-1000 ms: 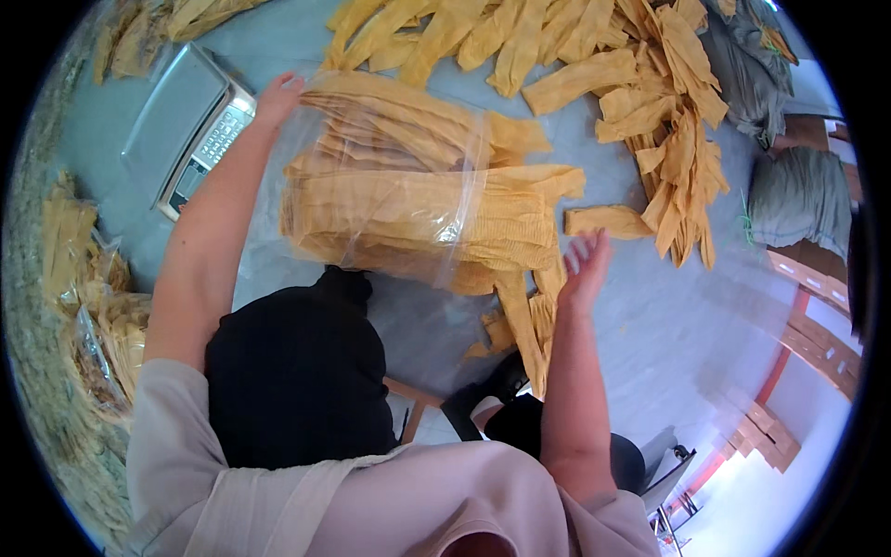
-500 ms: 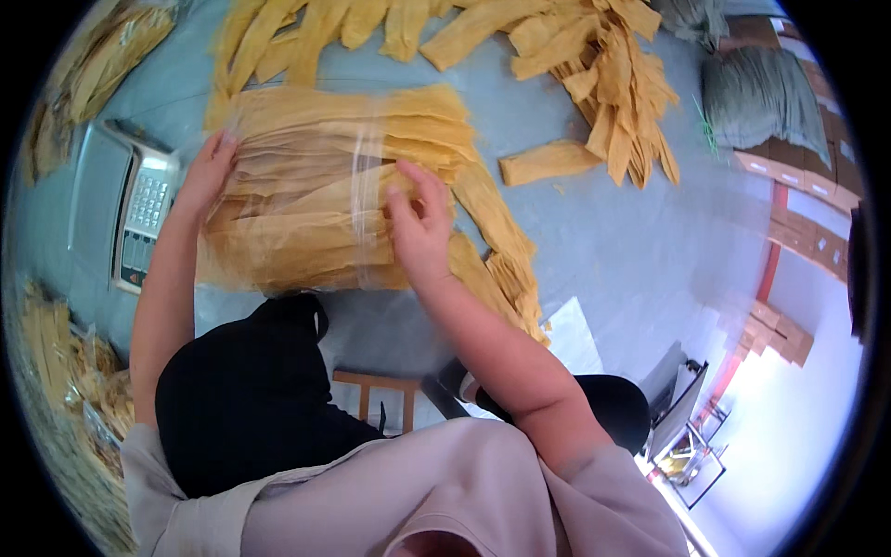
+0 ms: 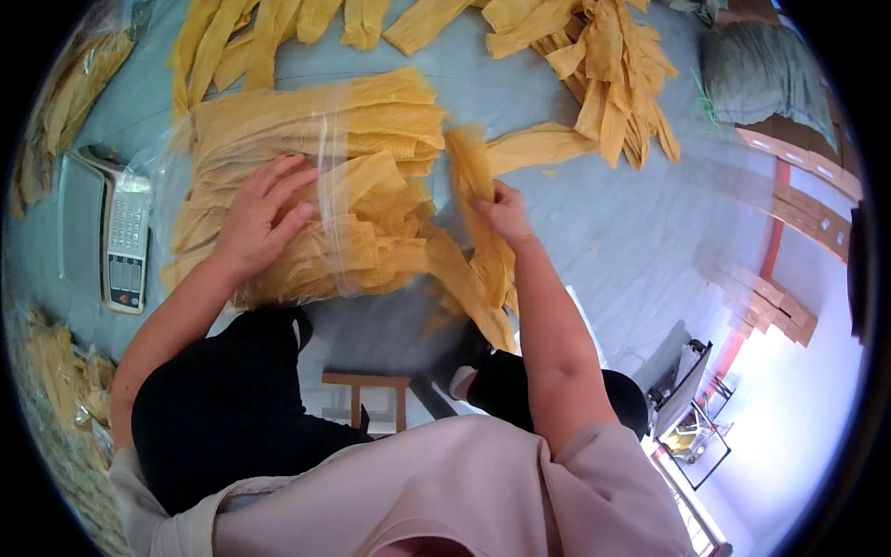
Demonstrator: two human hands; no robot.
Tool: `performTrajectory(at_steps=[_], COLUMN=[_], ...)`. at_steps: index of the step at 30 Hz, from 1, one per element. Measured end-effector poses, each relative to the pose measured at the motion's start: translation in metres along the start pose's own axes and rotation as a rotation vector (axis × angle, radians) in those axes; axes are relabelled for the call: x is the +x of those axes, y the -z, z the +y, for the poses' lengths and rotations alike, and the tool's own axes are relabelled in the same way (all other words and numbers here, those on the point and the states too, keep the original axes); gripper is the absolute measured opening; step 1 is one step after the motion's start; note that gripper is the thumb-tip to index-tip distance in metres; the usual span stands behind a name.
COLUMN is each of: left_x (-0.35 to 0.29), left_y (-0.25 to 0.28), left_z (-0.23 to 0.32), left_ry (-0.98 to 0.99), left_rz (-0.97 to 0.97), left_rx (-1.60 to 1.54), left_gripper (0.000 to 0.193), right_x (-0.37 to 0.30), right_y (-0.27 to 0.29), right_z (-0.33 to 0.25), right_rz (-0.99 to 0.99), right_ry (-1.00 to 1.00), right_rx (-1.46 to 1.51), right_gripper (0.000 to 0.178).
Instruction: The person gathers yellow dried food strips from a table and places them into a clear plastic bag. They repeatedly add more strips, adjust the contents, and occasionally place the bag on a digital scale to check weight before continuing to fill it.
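Note:
In front of me lies a clear plastic bag [image 3: 331, 200] packed with yellow, wrinkled flat strips that look like dried tofu skin, stacked lengthwise. Their ends poke out of the bag's right side. My left hand [image 3: 264, 218] rests on top of the bag with its fingers spread. To the right of the bag, my right hand [image 3: 503, 212] pinches a loose yellow strip [image 3: 481, 246] near its upper part. The strip's lower end hangs down toward my knees, beside other loose strips [image 3: 450, 265].
A scale [image 3: 125, 227] with a keypad stands left of the bag. More yellow strips [image 3: 613, 84] lie in heaps at the far side. Filled bags [image 3: 83, 88] sit at the left edge. A grey-green sack [image 3: 766, 79] and cardboard boxes [image 3: 807, 218] stand at right; a wooden stool [image 3: 367, 381] is below.
My left hand has moved from the bag's left edge onto its top. My right hand has left the bag, gone right and taken hold of a strip. The bag now appears further left.

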State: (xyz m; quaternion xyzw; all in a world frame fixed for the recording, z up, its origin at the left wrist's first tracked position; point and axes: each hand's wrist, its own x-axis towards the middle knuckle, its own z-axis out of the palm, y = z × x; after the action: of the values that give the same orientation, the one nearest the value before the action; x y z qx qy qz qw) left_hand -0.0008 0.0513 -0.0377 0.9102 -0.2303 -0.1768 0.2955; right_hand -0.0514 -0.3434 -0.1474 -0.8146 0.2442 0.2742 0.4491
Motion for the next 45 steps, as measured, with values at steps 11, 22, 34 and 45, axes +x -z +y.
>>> performTrajectory(at_steps=[11, 22, 34, 45], left_x=[0.03, 0.028, 0.032, 0.011], left_y=[0.004, -0.015, -0.012, -0.01], left_z=[0.025, 0.001, 0.013, -0.003], left_ry=[0.141, 0.293, 0.215, 0.529], left_rz=[0.022, 0.015, -0.057, 0.011], left_rx=[-0.25, -0.595, -0.373, -1.382], left_gripper=[0.028, 0.011, 0.018, 0.011], right_x=[0.063, 0.042, 0.076, -0.016], right_y=[0.097, 0.149, 0.105, 0.103], right_z=[-0.035, -0.062, -0.005, -0.005], right_rz=[0.453, -0.046, 0.123, 0.175], right_ry=[0.021, 0.128, 0.249, 0.464], right_rx=[1.108, -0.126, -1.331, -1.177], right_gripper=[0.041, 0.035, 0.066, 0.036])
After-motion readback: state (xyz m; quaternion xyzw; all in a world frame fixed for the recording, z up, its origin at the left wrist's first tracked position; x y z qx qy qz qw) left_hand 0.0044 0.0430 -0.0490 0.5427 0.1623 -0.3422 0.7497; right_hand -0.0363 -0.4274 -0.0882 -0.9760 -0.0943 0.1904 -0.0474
